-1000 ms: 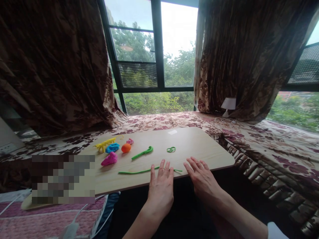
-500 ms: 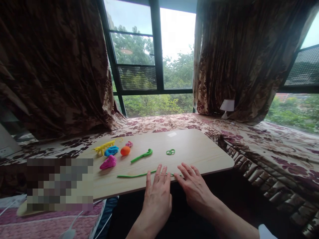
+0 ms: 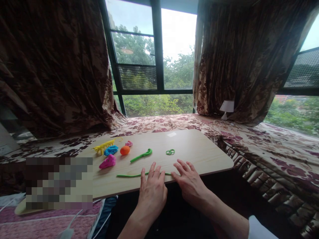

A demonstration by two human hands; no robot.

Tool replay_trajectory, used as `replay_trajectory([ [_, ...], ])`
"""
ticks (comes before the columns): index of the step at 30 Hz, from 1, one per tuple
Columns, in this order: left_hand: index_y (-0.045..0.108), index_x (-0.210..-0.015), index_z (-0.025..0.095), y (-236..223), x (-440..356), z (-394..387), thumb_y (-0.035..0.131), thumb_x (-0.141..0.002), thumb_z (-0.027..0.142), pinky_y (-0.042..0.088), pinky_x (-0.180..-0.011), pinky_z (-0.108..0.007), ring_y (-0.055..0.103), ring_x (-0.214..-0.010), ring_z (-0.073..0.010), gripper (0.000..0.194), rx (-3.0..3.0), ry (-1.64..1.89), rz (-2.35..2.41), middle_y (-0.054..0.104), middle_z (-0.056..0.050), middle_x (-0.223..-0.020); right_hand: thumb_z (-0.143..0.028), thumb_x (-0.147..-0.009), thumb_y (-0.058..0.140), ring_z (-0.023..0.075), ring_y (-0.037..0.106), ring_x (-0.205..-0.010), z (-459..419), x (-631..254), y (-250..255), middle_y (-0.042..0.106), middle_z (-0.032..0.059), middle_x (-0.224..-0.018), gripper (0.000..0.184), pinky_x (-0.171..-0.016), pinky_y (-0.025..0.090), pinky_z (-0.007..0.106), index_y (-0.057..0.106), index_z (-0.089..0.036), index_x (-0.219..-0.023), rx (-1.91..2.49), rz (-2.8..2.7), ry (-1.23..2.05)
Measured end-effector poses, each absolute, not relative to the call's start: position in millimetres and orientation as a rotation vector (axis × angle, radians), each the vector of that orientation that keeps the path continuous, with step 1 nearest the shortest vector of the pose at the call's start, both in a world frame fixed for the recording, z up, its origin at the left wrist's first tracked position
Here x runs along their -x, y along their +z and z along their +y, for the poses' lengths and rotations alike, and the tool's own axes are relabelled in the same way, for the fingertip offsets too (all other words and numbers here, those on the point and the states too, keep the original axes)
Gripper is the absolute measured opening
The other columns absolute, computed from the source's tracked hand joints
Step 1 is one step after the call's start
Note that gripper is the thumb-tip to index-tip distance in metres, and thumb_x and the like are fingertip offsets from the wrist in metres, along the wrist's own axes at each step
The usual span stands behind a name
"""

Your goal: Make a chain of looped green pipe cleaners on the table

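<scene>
A long thin strand of green modelling clay [image 3: 128, 176] lies along the near edge of the light wooden table [image 3: 194, 146]. My left hand [image 3: 153, 189] rests flat over its middle, fingers stretched out. At the strand's right end, my right hand [image 3: 190, 181] is spread, with the thumb side touching or very close to it. Beyond my hands lie a green hooked clay piece [image 3: 141, 155] and small linked green rings [image 3: 170, 152]. Farther left are an orange ball [image 3: 125, 150], a magenta lump [image 3: 107, 161], a blue lump [image 3: 111, 150], a small pink piece [image 3: 129, 143] and a yellow animal-like figure [image 3: 103, 146].
A white patch [image 3: 171, 134] shows near the table's far edge. Behind the table runs a flowered window seat [image 3: 159, 123] with a small white lamp [image 3: 227, 107] on it. A pixelated area covers the table's left end. White cables cross the pink cloth [image 3: 82, 225] below.
Both hands have shifted slightly left along the green strand, still with fingers spread. The other clay pieces stay where they were.
</scene>
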State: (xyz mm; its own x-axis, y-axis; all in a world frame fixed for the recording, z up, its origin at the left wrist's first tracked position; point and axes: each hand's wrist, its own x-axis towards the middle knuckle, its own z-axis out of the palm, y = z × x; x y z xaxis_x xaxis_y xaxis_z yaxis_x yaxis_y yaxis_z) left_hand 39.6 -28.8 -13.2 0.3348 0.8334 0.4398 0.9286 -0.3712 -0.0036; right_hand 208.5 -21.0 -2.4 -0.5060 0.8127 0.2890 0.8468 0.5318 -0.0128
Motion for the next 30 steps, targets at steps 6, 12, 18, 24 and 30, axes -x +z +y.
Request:
replay_trajectory([
  [6, 0.051, -0.12, 0.023, -14, -43, -31, 0.05, -0.075, 0.026, 0.003, -0.107, -0.05, 0.018, -0.132, -0.0259, 0.045, 2.374, -0.532, -1.591, 0.044, -0.008, -0.133, -0.018, -0.074, 0.044, 0.0254, 0.016, -0.13, -27, -205, -13, 0.038, 0.0113, -0.134, 0.05, -0.103, 0.012, 0.042, 0.044, -0.016, -0.124, 1.389, -2.517, -0.141],
  [12, 0.049, -0.122, 0.025, -18, -45, -27, 0.049, -0.075, 0.025, 0.002, -0.106, -0.052, 0.018, -0.132, -0.0267, 0.047, 2.42, -0.47, -1.588, 0.042, -0.007, -0.135, -0.021, -0.079, 0.041, 0.0256, 0.012, -0.131, -25, -207, -12, 0.034, 0.0114, -0.137, 0.047, -0.104, 0.01, 0.043, 0.043, -0.016, -0.126, 1.416, -2.544, -0.154],
  [18, 0.048, -0.124, 0.023, -16, -45, -26, 0.041, -0.077, 0.018, 0.004, -0.105, -0.054, 0.019, -0.132, -0.0272, 0.047, 2.438, -0.417, -1.593, 0.041, -0.008, -0.136, -0.021, -0.079, 0.041, 0.0264, 0.012, -0.131, -25, -207, -11, 0.032, 0.0112, -0.139, 0.049, -0.104, 0.009, 0.043, 0.041, -0.016, -0.128, 1.436, -2.56, -0.172],
  [24, 0.047, -0.125, 0.021, -19, -44, -31, 0.039, -0.074, 0.014, 0.002, -0.105, -0.054, 0.018, -0.132, -0.0276, 0.052, 2.436, -0.409, -1.553, 0.039, -0.007, -0.137, -0.021, -0.081, 0.039, 0.0253, 0.011, -0.132, -28, -208, -13, 0.032, 0.0098, -0.139, 0.05, -0.105, 0.009, 0.043, 0.038, -0.018, -0.13, 1.393, -2.603, -0.2],
  [30, 0.047, -0.124, 0.021, -18, -45, -22, 0.04, -0.075, 0.014, 0.004, -0.105, -0.053, 0.02, -0.132, -0.0271, 0.049, 2.407, -0.447, -1.563, 0.043, -0.009, -0.134, -0.018, -0.076, 0.043, 0.0259, 0.014, -0.131, -15, -216, -7, 0.032, 0.012, -0.139, 0.054, -0.104, 0.011, 0.043, 0.038, -0.014, -0.13, 1.498, -2.508, -0.244],
])
